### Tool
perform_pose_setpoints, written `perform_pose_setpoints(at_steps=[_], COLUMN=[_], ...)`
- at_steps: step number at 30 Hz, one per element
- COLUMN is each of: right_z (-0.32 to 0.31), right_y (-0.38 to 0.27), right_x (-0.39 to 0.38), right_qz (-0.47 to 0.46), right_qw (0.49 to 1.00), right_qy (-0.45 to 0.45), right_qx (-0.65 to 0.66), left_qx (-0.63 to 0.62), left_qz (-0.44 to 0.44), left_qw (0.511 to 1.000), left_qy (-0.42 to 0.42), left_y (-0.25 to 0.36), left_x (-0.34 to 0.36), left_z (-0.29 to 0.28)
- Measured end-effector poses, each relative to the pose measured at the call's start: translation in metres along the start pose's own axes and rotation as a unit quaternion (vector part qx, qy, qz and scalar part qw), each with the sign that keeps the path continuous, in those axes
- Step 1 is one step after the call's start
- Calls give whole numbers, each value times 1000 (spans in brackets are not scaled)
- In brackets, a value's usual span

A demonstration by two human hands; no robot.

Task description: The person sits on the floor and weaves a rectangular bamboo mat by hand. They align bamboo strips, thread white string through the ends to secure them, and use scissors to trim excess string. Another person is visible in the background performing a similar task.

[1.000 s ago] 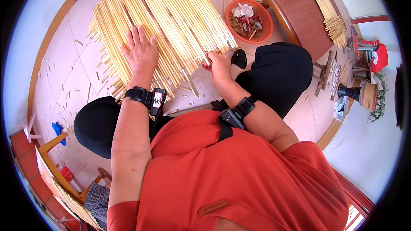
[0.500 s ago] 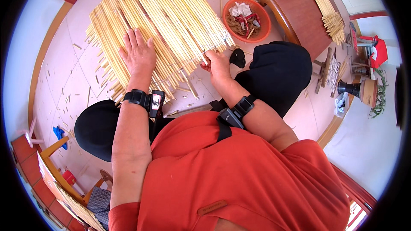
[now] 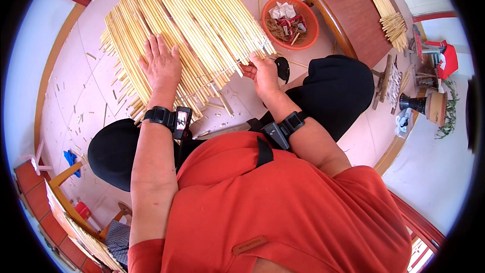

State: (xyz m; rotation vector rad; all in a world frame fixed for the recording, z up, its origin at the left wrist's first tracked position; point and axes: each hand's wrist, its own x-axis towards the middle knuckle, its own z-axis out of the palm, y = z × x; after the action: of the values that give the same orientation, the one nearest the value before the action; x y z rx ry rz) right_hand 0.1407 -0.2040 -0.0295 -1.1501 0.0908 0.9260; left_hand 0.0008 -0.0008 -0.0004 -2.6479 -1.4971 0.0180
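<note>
Across the pink tiled floor [image 3: 65, 65], offcuts [image 3: 90, 55] are scattered in the head view. Ahead, a stalk mat [image 3: 202, 15] is pressed by the left hand [image 3: 162, 68], spread flat; whether its near edge is pinched by the curled right hand [image 3: 264, 73] cannot be told. Stalks could be skewed by uneven pressure.
</note>
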Motion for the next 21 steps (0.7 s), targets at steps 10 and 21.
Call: perform_pose_setpoints(at_steps=[10,21], right_z=[-4,-3], right_y=[-2,-8], right_x=[3,7], right_qz=[4,4], right_qw=[1000,996], right_qy=[-10,-48], right_qx=[-22,71], left_qx=[-6,-8], left_qz=[-7,-2], left_qw=[1000,1000], left_qy=[-9,-2], left_y=[0,0], left_x=[0,0], left_z=[-1,0])
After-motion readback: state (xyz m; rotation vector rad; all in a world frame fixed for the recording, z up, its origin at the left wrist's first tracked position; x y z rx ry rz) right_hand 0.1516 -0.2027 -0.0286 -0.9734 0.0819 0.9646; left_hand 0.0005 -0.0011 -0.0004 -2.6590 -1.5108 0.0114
